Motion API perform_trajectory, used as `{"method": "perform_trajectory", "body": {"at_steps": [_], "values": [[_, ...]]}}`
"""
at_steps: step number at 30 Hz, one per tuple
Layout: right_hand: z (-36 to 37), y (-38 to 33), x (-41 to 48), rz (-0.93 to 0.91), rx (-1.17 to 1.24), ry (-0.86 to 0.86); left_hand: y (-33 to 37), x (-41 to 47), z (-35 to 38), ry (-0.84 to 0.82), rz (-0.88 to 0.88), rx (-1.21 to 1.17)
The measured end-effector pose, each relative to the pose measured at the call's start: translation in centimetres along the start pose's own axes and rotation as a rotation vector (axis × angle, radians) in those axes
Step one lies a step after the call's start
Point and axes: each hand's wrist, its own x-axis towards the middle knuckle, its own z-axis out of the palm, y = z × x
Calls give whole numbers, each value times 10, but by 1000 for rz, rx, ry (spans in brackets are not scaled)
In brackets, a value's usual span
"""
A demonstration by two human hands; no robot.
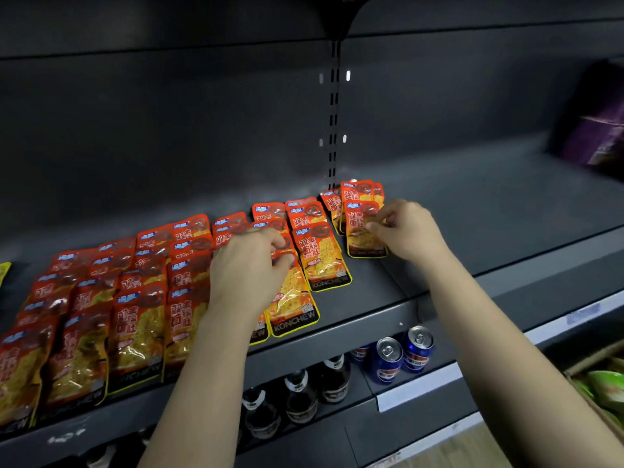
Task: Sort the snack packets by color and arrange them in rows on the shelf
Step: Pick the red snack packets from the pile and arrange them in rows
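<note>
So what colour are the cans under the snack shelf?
Blue with silver tops: the round metal drink cans show best in the head view.

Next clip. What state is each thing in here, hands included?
Left hand: grips the middle packet's top.
Middle packet: lying on the shelf, held.
Right hand: pinches the end packet.
End packet: lying at the front of the rightmost row.
Red packets: flat, overlapping in rows.
Shelf: packets cover its left part.
Cans: upright on the lower shelf.
Bottles: upright beside the cans.
</note>
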Motion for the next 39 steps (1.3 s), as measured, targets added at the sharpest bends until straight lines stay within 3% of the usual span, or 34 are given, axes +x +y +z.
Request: {"method": "perform_trajectory", "body": {"at_steps": [13, 18, 23, 29, 34, 39], "values": [[3, 2, 33, 67, -214, -151, 34, 5, 21, 12, -20, 11], [8, 1, 38, 93, -124, -155, 38, 6, 25, 26, -27, 8], [6, 0, 34, 108, 156, -138, 37, 7, 24, 44, -27, -48], [-10, 8, 31, 60, 541, -131, 39, 10, 24, 61, -43, -376], [-24, -7, 9, -98, 1007, -418, 59, 15, 24, -16, -173, -907], [-25, -20, 1, -183, 1102, -491, 76, 16, 17, -73, -158, -1212]]}}
